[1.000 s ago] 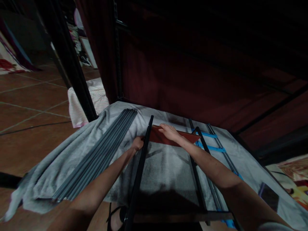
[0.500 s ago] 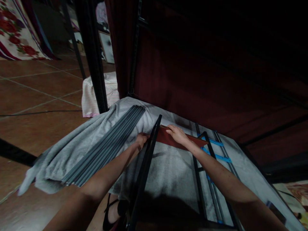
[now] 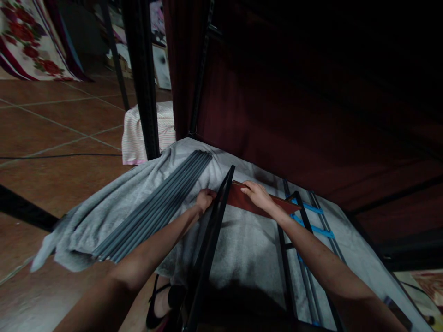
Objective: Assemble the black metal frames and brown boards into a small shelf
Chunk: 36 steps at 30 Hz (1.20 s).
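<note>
My right hand [image 3: 256, 194] pinches the top edge of a red-brown board [image 3: 244, 203], thumb on its near face. My left hand [image 3: 205, 199] curls at the outer side of the left bar of a black metal frame [image 3: 215, 230]; that bar hides its fingertips, so I can't tell what they grip. The board spans between the frame's raised bars, toward the far edge of the blanket-covered bed [image 3: 249, 244]. If I push one end harder, I judge the board could skew and jam, or slip out should the frame rock. I count one board, one frame, two blue strips [image 3: 322, 230] near the bed's far right corner, and six or seven tightly packed grey tubes [image 3: 157, 207] along its left edge.
</note>
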Available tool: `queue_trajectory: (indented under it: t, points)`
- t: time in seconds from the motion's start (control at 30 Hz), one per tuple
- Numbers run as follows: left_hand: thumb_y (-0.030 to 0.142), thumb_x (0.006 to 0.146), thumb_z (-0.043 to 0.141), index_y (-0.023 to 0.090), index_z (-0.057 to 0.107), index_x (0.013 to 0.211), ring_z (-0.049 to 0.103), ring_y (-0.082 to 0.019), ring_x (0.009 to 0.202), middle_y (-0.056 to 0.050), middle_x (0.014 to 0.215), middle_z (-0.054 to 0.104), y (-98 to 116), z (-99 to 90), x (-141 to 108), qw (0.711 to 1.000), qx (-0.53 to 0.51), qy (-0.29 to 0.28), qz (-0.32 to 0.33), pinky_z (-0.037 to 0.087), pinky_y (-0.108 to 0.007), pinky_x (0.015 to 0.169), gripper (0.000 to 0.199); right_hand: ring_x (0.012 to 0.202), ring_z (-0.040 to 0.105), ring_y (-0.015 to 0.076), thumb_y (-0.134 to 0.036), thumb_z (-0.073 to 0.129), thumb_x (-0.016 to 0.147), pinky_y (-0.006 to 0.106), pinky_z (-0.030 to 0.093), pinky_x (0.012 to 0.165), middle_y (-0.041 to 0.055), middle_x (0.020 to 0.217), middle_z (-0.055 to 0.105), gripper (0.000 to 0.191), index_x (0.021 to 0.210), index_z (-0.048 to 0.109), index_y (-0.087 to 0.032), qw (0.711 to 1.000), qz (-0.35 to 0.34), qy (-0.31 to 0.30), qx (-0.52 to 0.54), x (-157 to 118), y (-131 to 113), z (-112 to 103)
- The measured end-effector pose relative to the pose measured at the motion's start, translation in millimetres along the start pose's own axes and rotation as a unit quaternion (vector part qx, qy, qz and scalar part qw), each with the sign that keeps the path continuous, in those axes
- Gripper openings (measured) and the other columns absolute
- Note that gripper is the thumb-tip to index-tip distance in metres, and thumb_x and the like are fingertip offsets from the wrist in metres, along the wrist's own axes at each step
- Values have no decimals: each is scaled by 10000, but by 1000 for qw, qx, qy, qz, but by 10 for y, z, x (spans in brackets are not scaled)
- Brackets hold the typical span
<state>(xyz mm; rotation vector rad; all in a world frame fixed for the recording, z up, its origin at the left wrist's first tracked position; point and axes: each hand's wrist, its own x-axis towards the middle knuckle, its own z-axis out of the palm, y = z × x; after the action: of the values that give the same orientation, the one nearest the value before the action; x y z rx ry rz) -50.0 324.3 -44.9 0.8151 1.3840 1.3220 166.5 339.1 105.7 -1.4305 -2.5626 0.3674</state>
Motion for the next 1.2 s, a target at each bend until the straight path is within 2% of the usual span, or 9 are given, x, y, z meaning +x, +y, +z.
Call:
queue_trajectory:
  t: [0.1, 0.23, 0.43, 0.53, 0.63, 0.9, 1.07, 1.2]
  points:
    - [217, 580, 782, 174, 683, 638, 559, -163, 543, -36, 584, 637, 10, -31, -14, 999, 49, 3, 11, 374, -257, 517, 123, 1016, 596, 199, -346, 462, 994, 287, 393, 841, 40, 1084, 671, 244, 1107, 645, -230, 1000, 1, 1, 5, -5, -1, -6]
    - [244, 592, 781, 189, 633, 546, 504, -161, 490, -21, 486, 564, 34, -53, -6, 994, 107, 0, 20, 337, -263, 494, 164, 995, 596, 195, -347, 463, 991, 287, 392, 844, 39, 1054, 673, 245, 1092, 652, -227, 1000, -1, -2, 9, -8, -23, -16]
    - [141, 621, 716, 206, 656, 605, 600, -184, 669, -34, 655, 670, 111, -80, -2, 985, 148, -50, 71, 443, -271, 648, 90, 970, 604, 188, -327, 476, 986, 280, 392, 824, 35, 1059, 679, 228, 1087, 652, -223, 1000, -7, 2, 21, -21, -23, -30]
    - [190, 659, 715, 196, 648, 609, 597, -187, 672, -26, 620, 640, 118, -121, 18, 980, 173, -69, 67, 444, -279, 664, 84, 977, 606, 194, -323, 494, 977, 279, 395, 817, 36, 1046, 685, 219, 1083, 659, -225, 1000, -10, 9, 25, -16, -3, -12]
    - [264, 687, 724, 177, 610, 572, 561, -182, 622, -14, 532, 560, 89, -139, 48, 976, 199, -73, 49, 405, -280, 617, 184, 941, 609, 199, -327, 513, 967, 282, 398, 792, 37, 1003, 690, 207, 1048, 674, -226, 999, -18, 17, 29, -1, 0, 6]
    - [274, 778, 598, 165, 610, 767, 543, -134, 615, -1, 660, 600, -30, -114, 25, 980, 180, -80, 40, 415, -239, 591, 111, 928, 616, 203, -316, 521, 959, 289, 407, 794, 37, 999, 694, 202, 1048, 680, -230, 998, -36, 20, 42, -3, -7, 3]
    - [332, 799, 600, 160, 603, 719, 514, -140, 565, -9, 590, 567, -13, -145, 22, 976, 194, -84, 42, 379, -250, 547, 190, 951, 614, 207, -326, 520, 961, 294, 413, 818, 44, 1029, 693, 213, 1057, 681, -227, 999, -34, 21, 36, -5, -9, 13]
    - [213, 751, 615, 173, 593, 689, 539, -156, 657, -14, 641, 589, 49, -137, 40, 970, 212, -89, 81, 406, -256, 623, 77, 953, 617, 207, -332, 518, 960, 297, 416, 821, 43, 1032, 698, 219, 1058, 685, -230, 998, -38, 19, 42, -13, -8, 2]
